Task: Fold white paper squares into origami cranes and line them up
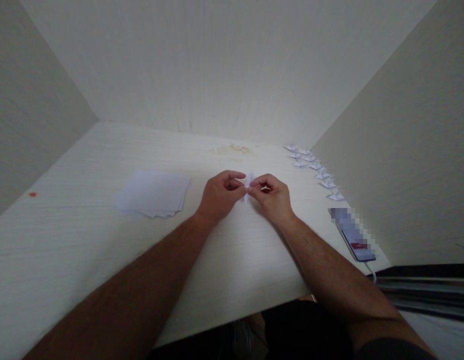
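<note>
A small folded piece of white paper (249, 179) stands upright between my hands, above the middle of the table. My left hand (223, 194) pinches its left side with thumb and fingertips, the index finger stretched out above. From the right, my right hand (271, 196) pinches the same paper between thumb and fingers. Both thumbs nearly meet at its middle. Its lower tip points down toward the tabletop, and the fingers hide part of the folds.
A stack of white paper sheets (156, 192) lies left of my hands. Several folded white paper figures (322, 174) line the right edge. Nearer me is a phone (352, 235) with a cable. A red spot (32, 194) is at far left, and a brownish stain (235, 149) marks the back.
</note>
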The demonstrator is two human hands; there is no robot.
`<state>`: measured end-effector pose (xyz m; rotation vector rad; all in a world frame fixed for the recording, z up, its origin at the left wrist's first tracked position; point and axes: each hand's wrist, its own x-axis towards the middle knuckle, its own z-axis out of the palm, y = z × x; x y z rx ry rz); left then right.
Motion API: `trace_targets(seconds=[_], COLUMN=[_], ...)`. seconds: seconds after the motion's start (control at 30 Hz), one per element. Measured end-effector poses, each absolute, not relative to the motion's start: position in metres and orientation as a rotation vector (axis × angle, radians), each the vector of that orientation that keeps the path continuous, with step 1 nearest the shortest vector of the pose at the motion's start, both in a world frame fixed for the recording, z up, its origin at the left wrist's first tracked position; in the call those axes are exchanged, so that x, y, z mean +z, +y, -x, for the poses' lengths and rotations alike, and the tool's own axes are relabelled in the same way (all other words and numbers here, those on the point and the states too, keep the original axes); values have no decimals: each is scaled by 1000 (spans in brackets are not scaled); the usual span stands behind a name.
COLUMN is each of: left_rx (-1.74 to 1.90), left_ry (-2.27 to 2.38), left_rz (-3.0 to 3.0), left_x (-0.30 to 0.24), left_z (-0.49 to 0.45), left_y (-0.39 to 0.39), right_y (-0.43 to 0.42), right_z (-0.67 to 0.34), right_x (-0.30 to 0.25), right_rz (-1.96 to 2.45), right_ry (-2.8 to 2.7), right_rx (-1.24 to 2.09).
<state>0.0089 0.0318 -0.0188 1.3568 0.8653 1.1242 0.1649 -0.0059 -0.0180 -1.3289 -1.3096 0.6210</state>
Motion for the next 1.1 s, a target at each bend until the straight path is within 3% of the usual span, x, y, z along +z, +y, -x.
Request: trace_targets(seconds=[0.47, 1.1], left_rx=[1190, 1075], left_ry=[948, 670], left_rz=[-1534, -1181], left_x=[-22, -19], left_z=[-12, -8], left_y=[30, 36], right_y=[-8, -6], right_z=[-161, -164], right_x=[-14, -14], right_rz=[1353, 1164], right_ry=[-1171, -1253], right_rx=[798, 907])
